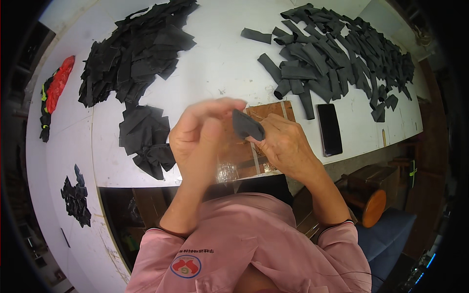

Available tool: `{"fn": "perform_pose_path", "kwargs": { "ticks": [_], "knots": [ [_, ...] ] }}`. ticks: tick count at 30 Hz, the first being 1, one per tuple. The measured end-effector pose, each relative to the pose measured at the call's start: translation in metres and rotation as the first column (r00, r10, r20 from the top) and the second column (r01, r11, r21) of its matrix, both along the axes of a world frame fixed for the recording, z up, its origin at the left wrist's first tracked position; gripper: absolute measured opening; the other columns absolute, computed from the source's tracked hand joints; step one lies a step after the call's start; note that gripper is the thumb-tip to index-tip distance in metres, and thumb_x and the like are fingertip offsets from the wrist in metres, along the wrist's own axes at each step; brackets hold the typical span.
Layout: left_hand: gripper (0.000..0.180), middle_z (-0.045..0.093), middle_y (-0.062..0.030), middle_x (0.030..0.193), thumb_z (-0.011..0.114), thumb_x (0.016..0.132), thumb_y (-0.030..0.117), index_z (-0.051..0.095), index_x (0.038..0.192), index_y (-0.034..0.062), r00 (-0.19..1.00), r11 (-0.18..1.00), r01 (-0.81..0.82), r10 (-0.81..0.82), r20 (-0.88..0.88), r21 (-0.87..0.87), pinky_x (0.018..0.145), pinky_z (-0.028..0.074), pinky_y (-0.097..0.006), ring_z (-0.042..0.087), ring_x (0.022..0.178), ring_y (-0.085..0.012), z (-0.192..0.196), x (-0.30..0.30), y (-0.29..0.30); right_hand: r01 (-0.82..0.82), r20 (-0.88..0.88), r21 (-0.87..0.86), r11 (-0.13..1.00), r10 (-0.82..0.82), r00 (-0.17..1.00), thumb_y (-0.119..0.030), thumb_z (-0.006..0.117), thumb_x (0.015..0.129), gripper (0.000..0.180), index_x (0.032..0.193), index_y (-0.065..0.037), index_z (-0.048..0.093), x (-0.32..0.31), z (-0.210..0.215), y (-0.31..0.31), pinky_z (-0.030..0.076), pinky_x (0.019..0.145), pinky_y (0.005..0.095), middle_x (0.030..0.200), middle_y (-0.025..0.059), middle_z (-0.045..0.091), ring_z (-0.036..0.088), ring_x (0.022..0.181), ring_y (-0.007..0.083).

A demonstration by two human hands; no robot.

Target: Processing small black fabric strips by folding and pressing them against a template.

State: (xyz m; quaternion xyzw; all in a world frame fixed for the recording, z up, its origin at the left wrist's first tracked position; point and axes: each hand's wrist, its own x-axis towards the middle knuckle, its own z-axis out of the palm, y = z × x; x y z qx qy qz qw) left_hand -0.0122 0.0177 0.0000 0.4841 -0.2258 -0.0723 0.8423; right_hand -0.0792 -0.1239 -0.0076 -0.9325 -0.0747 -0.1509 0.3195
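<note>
Pink-sleeved forearms rise from the lower edge and meet above the near rim of a white table. Largest on the table: a heap of flat black fabric pieces at far left, and a spread of folded black strips at far right. A smaller stack of black pieces lies just beside the left hand. A brown wooden board lies under the hands, partly hidden by them. A dark phone lies flat, right of the board. A red and black bundle sits at the far-left rim, and a small black cluster sits lower left. The right hand pinches a small black fabric strip, held above the board; the left hand's curled fingers close toward its upper end, blurred, so contact cannot be judged.
</note>
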Motion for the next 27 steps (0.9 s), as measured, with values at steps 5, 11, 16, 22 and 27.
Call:
{"fn": "perform_pose_path", "kwargs": {
  "ticks": [5,11,16,22,27],
  "knots": [
    [0.011,0.060,-0.0133,0.089,0.056,0.079,0.006,0.057,0.083,-0.0032,0.977,0.975,0.189,-0.199,0.075,0.118,0.075,0.043,-0.026,0.055,0.080,-0.0142,0.006,0.009,0.006,-0.008,-0.025,-0.064,0.998,0.006,1.000,-0.014,0.062,0.071,0.014,0.072,-0.002,0.055,0.002,0.009,-0.001,0.042,0.054,0.0347,0.065,0.0098,0.054,0.053,0.063,0.0246],
    [0.013,0.057,-0.0138,0.087,0.061,0.077,0.012,0.057,0.081,-0.0002,0.968,0.977,0.206,-0.211,-0.135,-0.055,0.079,0.041,-0.034,0.053,0.082,-0.0220,-0.026,0.005,0.014,0.037,0.024,-0.077,0.996,-0.035,0.999,-0.018,0.061,0.073,0.023,0.059,-0.003,0.050,0.004,-0.025,0.003,0.040,0.046,0.0326,0.056,0.0077,0.051,0.052,0.056,0.0226],
    [0.014,0.058,-0.0148,0.086,0.061,0.077,0.012,0.056,0.079,-0.0008,0.986,0.989,0.145,-0.145,-0.084,-0.001,0.078,0.041,-0.034,0.054,0.081,-0.0218,-0.020,0.009,0.014,0.026,0.062,-0.125,0.992,-0.019,0.998,-0.020,0.061,0.073,0.022,0.062,-0.004,0.052,0.001,-0.019,0.005,0.040,0.046,0.0327,0.060,0.0083,0.053,0.052,0.054,0.0232],
    [0.008,0.059,-0.0144,0.086,0.055,0.080,0.005,0.056,0.081,-0.0026,0.996,0.989,0.084,-0.086,0.014,0.124,0.073,0.043,-0.026,0.055,0.079,-0.0160,-0.023,-0.002,0.011,0.007,-0.002,0.029,1.000,-0.007,1.000,-0.020,0.056,0.078,0.019,0.069,-0.003,0.054,-0.002,-0.033,0.007,0.041,0.051,0.0370,0.063,0.0112,0.053,0.053,0.058,0.0280],
    [0.009,0.059,-0.0045,0.081,0.056,0.079,0.003,0.057,0.087,-0.0017,0.923,0.741,-0.383,0.295,0.246,0.551,0.066,0.042,-0.022,0.052,0.071,-0.0089,-0.067,-0.011,0.034,0.236,-0.276,0.721,0.652,-0.043,0.960,-0.023,0.046,0.087,0.040,0.055,0.001,0.051,0.000,0.024,-0.011,0.038,0.050,0.0287,0.050,0.0086,0.049,0.053,0.056,0.0192]
  ]
}}
